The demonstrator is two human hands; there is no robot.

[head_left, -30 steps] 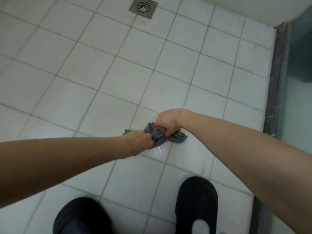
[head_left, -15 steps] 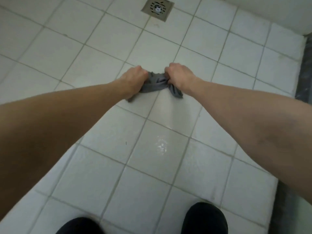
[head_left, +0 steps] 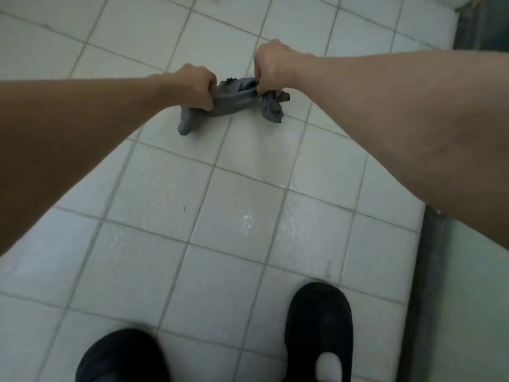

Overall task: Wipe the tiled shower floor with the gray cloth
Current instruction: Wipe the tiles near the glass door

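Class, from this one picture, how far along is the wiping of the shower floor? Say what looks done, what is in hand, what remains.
Done: little is certain; the tiled floor near the shoes carries a wet sheen. In hand: left hand and right hand each grip the gray cloth, bunched between them. Left: a shiny water patch ahead of the shoes, probably the tiles beyond the hands too.

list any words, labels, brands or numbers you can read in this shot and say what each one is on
No readable text anywhere in this view.
gray cloth, gripped by the left hand and the right hand: no tag or print shows.
floor tiles: plain white, no marks that read as text.
left shoe and right shoe: black, no brand visible; the pale patch on the right shoe is blank.
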